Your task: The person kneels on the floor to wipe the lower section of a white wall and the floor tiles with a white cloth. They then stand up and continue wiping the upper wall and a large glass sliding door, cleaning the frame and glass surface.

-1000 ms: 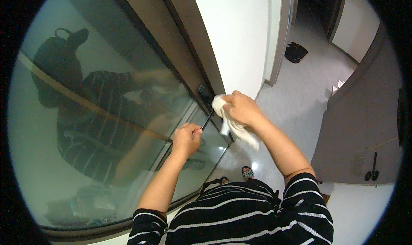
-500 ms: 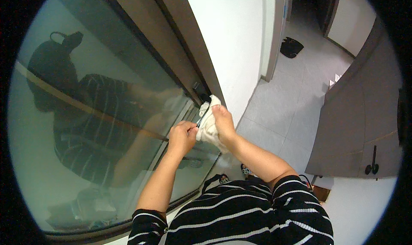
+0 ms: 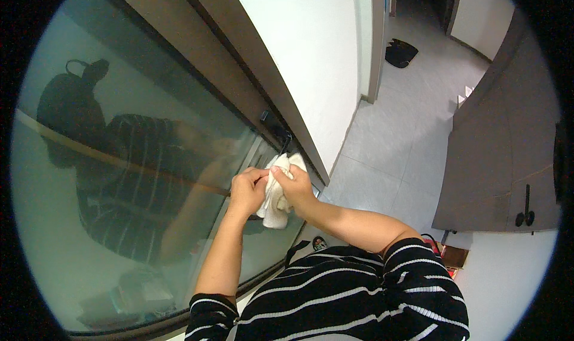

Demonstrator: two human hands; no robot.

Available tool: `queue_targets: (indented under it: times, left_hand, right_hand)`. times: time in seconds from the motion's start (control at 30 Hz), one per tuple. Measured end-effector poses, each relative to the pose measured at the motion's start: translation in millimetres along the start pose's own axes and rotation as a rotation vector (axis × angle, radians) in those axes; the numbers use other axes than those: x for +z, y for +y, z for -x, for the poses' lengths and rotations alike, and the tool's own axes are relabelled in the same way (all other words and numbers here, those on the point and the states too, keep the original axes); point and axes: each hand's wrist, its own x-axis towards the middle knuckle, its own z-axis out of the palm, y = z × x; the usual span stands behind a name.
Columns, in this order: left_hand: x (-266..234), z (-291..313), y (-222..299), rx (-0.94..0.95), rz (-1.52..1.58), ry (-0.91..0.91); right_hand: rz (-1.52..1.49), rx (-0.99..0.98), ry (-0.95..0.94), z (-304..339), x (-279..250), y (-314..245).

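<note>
A bunched off-white cloth (image 3: pixel 275 214) hangs between my two hands, just below a dark door handle (image 3: pixel 275 126). My right hand (image 3: pixel 295 190) is closed round its upper part, thumb on top. At the cloth's left edge, the curled fingers of my left hand (image 3: pixel 246 191) pinch it. The handle's lower end reaches down to the cloth, where it is partly hidden. The handle sits on the brown frame (image 3: pixel 230 78) of a large glass panel (image 3: pixel 137 221), which reflects my striped top and arms.
A white wall (image 3: pixel 311 60) stands beyond the frame, with grey floor tiles (image 3: pixel 382 156) to its right. A black mat (image 3: pixel 401 53) lies farther off. Dark grey cabinet doors (image 3: pixel 478 167) with black handles (image 3: pixel 525 212) line the right side.
Both hands and the cloth have come lower on the handle, baring its upper part. My left hand has moved from the handle's slender lower end to the cloth's edge. The view has shifted slightly.
</note>
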Motion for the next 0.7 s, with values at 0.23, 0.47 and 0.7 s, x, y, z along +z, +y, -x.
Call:
queue_targets:
  times: [0.23,0.47,0.7]
  left_hand:
    - [-3.8,-0.8,-8.4,0.003,0.078,-0.071]
    - [-6.7,0.3,-8.7,-0.074,0.089,-0.075]
    - [2.0,-1.5,-2.3,0.029,-0.004,0.038]
  right_hand:
    - [-0.055,0.082,0.155,-22.5,9.2,-16.6]
    - [-0.018,0.061,0.101,-24.2,3.9,-22.3]
    - [-0.103,-0.012,0.019,12.3,7.2,0.0]
